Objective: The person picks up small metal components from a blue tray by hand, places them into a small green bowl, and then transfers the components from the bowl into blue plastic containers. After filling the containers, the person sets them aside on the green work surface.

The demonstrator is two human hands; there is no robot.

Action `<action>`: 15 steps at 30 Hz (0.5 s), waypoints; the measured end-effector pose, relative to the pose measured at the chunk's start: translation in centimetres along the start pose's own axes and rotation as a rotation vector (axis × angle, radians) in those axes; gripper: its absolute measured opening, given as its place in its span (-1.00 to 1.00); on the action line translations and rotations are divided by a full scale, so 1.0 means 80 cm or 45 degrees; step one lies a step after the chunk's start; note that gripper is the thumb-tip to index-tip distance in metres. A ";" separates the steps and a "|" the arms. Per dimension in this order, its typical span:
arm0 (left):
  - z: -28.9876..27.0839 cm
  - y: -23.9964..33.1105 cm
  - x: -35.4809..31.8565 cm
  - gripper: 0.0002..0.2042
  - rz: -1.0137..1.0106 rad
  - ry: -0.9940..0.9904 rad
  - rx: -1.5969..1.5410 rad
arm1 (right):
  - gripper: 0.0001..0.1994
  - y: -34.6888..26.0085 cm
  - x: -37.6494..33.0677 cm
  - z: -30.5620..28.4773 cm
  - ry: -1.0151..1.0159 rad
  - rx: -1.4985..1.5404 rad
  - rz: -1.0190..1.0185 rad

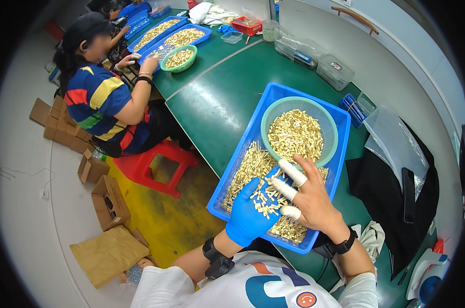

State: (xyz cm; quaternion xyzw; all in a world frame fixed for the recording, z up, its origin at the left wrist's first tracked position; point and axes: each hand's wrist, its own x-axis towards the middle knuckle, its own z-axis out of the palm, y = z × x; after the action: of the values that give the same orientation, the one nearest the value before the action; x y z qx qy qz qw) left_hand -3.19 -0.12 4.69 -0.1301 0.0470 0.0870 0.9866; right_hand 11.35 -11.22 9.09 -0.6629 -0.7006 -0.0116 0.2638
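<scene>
My left hand [244, 219], in a blue glove, is cupped palm up over the blue tray [254, 119], with several small brass-coloured cylindrical pieces [266, 208] lying in the palm. Above and beside that palm is my right hand [318, 204], its fingers spread. White finger cots cover three of its fingers and thumb; whether a piece lies under the fingertips is hidden. Loose brass pieces [250, 167] fill the tray's near part. A pale green round basket [266, 120], heaped with the same pieces, sits in the tray's far end.
To the right lie a black cloth [368, 177], a phone [408, 195] and a clear plastic bag [396, 143]. Plastic boxes [335, 72] line the wall. At far left a co-worker [107, 97] sorts pieces at blue trays [204, 32]. A red stool [158, 167] stands beside the green table [212, 115].
</scene>
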 end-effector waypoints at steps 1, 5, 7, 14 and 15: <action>-0.002 0.001 0.000 -0.48 -0.013 -0.014 0.027 | -0.48 -0.001 0.002 -0.002 -0.076 -0.091 -0.075; -0.004 0.001 0.000 -0.48 0.002 -0.011 0.054 | -0.49 0.002 0.001 -0.004 0.000 -0.039 -0.120; -0.001 0.001 0.001 -0.47 0.017 -0.004 0.055 | -0.49 0.005 -0.002 0.000 0.062 0.012 -0.062; 0.012 -0.004 0.002 -0.47 0.076 0.080 0.065 | -0.53 0.012 -0.008 0.008 0.295 0.223 0.099; 0.011 -0.003 0.003 -0.47 0.078 0.079 0.065 | -0.54 0.011 -0.008 0.007 0.312 0.232 0.090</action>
State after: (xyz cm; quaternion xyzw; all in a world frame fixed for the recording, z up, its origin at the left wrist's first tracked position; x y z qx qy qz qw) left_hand -2.87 -0.11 5.57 -0.1059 0.0838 0.1118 0.9845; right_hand 11.99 -11.46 8.06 -0.6540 -0.6375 -0.0195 0.4068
